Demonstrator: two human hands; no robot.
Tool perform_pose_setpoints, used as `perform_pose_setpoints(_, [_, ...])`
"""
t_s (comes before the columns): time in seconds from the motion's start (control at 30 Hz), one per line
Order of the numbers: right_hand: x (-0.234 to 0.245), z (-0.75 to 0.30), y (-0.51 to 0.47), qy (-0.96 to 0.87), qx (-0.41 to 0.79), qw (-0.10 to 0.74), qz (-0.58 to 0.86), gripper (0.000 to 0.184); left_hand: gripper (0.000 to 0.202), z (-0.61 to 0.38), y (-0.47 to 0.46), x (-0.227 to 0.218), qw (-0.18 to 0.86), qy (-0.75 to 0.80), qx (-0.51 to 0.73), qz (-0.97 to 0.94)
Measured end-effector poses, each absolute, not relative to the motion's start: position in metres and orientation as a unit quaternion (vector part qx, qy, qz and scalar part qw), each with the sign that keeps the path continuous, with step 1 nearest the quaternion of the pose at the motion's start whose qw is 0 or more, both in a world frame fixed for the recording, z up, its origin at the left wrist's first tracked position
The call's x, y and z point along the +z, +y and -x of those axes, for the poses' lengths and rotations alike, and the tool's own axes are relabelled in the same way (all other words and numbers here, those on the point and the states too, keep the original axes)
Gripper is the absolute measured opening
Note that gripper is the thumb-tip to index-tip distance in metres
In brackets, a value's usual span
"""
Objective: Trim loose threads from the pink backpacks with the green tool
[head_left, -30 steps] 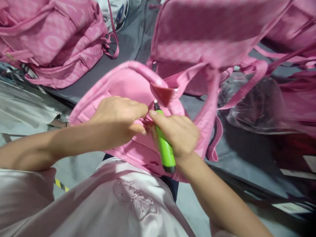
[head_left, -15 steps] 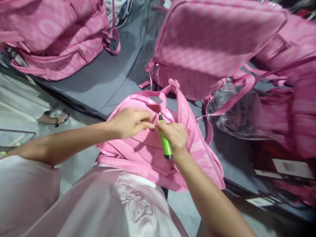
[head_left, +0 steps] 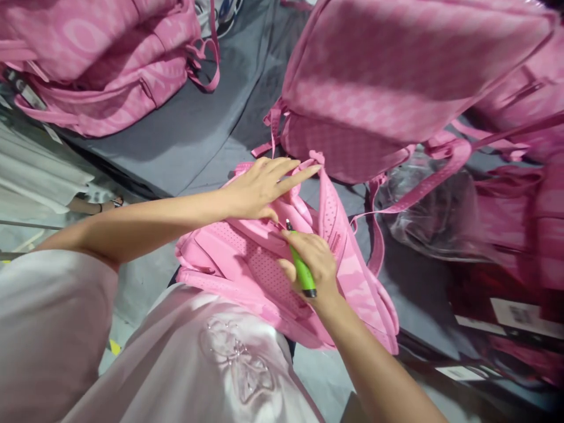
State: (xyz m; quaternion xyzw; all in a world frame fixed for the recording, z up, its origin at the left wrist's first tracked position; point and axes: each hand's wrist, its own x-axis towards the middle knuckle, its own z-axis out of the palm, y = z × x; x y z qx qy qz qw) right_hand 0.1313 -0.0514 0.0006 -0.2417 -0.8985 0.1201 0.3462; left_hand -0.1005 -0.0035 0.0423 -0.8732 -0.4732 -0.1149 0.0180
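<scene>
A pink backpack [head_left: 268, 270] with perforated padding lies tilted against my front at the table's edge. Over its upper part my left hand [head_left: 262, 185] is spread, fingers stretched toward the backpack's top loop. My right hand [head_left: 315, 261] is closed around a green marker [head_left: 303, 267], whose pale tip points away from me and whose black end lies by my wrist. Below the left hand, the marker's tip is close to the pink fabric; whether it touches cannot be made out.
A checkered pink backpack [head_left: 396, 76] lies just beyond on the grey-covered table [head_left: 185, 147]. More pink backpacks [head_left: 118, 64] are stacked at the back left. Clear plastic wrapping [head_left: 432, 205] and labelled packages [head_left: 524, 317] lie right. Another person's foot [head_left: 94, 205] shows at the left.
My left hand has gone from bent fingers near the marker to a spread pose farther forward on the backpack. The right hand, still with the marker, has shifted slightly toward me.
</scene>
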Motion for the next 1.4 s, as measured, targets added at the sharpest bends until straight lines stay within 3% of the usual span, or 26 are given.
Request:
perform_pose_setpoints(0.1, [-0.002,-0.131,-0.045,-0.845,0.198,0.389,0.307,0.048,0.114,0.092,-0.012,0.042,0.083,-0.468,-0.078,0.876])
perform_pose_setpoints(0.2, [0.001,-0.130,-0.043,-0.817,0.217,0.385,0.370,0.034,0.119,0.082,-0.011,0.036,0.109,-0.494,-0.033,0.862])
perform_pose_setpoints(0.3, [0.016,-0.136,-0.039,-0.856,0.216,0.315,0.348,0.017,0.112,0.078,-0.007,0.030,0.089,-0.500,-0.034,0.861])
perform_pose_setpoints(0.43, [0.044,-0.146,-0.026,-0.882,0.280,0.241,0.294,0.026,0.094,0.079,-0.007,0.033,0.056,-0.502,-0.042,0.862])
perform_pose_setpoints(0.57, [0.057,-0.137,-0.009,-0.885,0.317,0.175,0.292,0.030,0.091,0.077,-0.006,0.038,0.028,-0.509,-0.030,0.860])
perform_pose_setpoints(0.73, [0.054,-0.119,-0.005,-0.917,0.209,0.108,0.323,0.017,0.090,0.072,0.001,0.038,0.005,-0.535,-0.013,0.845])
perform_pose_setpoints(0.87, [0.052,-0.129,-0.014,-0.926,0.147,0.124,0.325,0.022,0.090,0.071,0.006,0.037,-0.003,-0.534,-0.014,0.845])
perform_pose_setpoints(1.17, [0.045,-0.129,-0.011,-0.901,0.231,0.149,0.336,0.023,0.088,0.073,0.010,0.038,-0.032,-0.530,-0.024,0.847])
perform_pose_setpoints(1.4, [0.044,-0.122,-0.014,-0.902,0.210,0.156,0.342,0.022,0.087,0.071,0.011,0.042,-0.037,-0.529,-0.014,0.847])
